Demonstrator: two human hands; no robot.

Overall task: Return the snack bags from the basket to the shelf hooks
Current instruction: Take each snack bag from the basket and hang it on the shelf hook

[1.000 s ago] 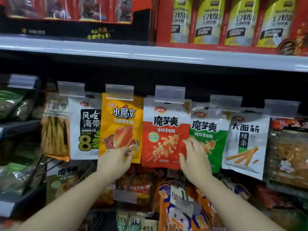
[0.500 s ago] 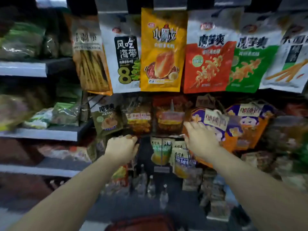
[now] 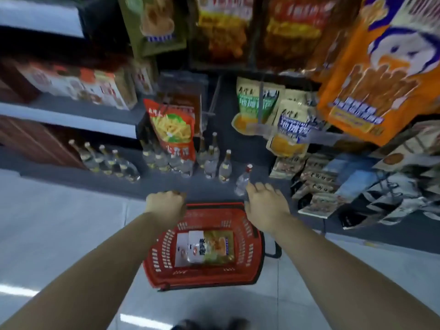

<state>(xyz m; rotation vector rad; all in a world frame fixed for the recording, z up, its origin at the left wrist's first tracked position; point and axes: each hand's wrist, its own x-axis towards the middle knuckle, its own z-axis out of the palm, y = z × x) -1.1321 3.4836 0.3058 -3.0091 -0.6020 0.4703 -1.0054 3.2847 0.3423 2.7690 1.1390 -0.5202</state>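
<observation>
A red plastic basket (image 3: 250, 260) stands on the pale floor in front of the shelves. Inside it lie snack bags (image 3: 206, 247), white on the left and yellowish on the right. My left hand (image 3: 165, 206) hovers over the basket's far left rim with its fingers curled, holding nothing. My right hand (image 3: 265, 206) hovers over the far right rim, fingers loosely spread and empty. Hanging snack bags (image 3: 371, 86) fill the hooks above, blurred by motion.
Several small clear bottles (image 3: 209, 163) stand on the dark bottom shelf just beyond the basket. A red bag (image 3: 173, 129) hangs above them; yellow-green bags (image 3: 273, 110) hang at the centre right. Boxed goods (image 3: 78, 84) sit on the left shelves.
The view has swung down from the hanging bags to the floor. Both hands have dropped from the hook rows to just above the basket, which has come fully into view.
</observation>
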